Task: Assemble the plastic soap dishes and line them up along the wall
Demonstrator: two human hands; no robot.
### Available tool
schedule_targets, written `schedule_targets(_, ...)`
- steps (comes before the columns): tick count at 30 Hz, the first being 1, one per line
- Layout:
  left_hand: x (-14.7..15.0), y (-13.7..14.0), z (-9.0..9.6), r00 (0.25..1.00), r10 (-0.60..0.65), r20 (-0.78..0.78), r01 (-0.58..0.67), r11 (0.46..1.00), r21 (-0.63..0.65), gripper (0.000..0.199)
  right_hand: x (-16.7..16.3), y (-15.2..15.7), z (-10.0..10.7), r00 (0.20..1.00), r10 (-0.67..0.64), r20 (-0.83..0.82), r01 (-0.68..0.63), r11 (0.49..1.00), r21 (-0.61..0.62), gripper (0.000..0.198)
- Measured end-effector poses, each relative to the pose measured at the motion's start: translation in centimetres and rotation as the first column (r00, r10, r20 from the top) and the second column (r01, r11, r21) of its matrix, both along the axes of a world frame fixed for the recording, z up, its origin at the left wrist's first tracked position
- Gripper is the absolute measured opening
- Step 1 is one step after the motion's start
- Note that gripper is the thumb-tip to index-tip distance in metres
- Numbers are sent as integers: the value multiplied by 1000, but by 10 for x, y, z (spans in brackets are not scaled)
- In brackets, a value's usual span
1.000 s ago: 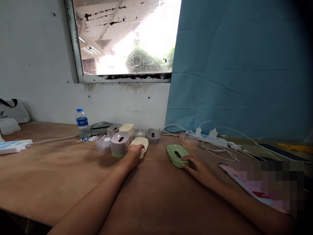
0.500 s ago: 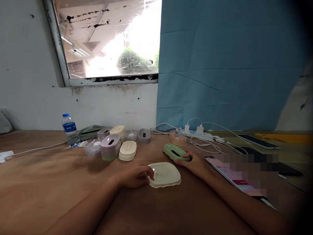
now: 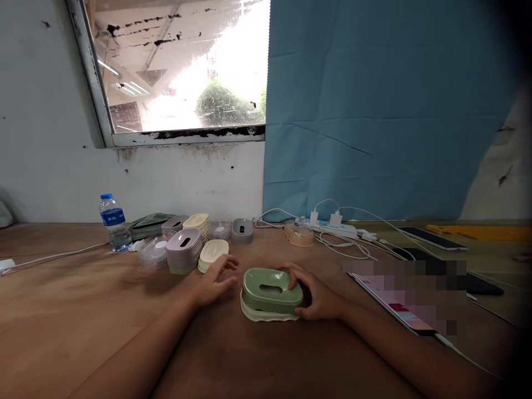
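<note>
A green slotted plastic lid [image 3: 272, 302] sits on top of a cream plastic tray [image 3: 266, 317], whose rim shows below its front and left edges. My right hand [image 3: 316, 293] grips the lid's right end, thumb at the front and fingers over the top. To the left, my left hand [image 3: 214, 281] is open with fingers apart and holds nothing. It hovers by the small stack of cream lids [image 3: 211, 252]. Just beyond stands a stack of mauve slotted lids [image 3: 183, 249] with a green one at the bottom.
At the back are a taller cream stack [image 3: 197, 223], a grey slotted piece [image 3: 241, 231], clear round lids [image 3: 153, 252] and a water bottle [image 3: 114, 224]. On the right lie a peach piece [image 3: 298, 235], a power strip [image 3: 344, 230] with cables and a phone [image 3: 394, 305].
My right hand has brought the green lid left and toward me, onto the cream tray. My left hand has let go of the tray and moved left and away from me.
</note>
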State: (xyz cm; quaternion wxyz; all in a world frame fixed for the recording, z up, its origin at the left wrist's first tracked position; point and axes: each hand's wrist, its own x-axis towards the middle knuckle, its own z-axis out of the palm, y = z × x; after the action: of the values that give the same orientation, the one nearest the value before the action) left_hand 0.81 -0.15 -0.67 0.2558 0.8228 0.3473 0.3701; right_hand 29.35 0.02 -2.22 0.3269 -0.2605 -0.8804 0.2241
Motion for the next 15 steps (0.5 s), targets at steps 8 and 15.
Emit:
schedule_targets(8,14,-15,5,934,-72,-351,51,996,-70,54,-7,-15,9,979,20,203,-1,996,-93,52)
schedule_targets(15,9,-11,8,912,-131,-389,164,985,52,47,-10,-25,14,947,-19,321,69,987,-146,72)
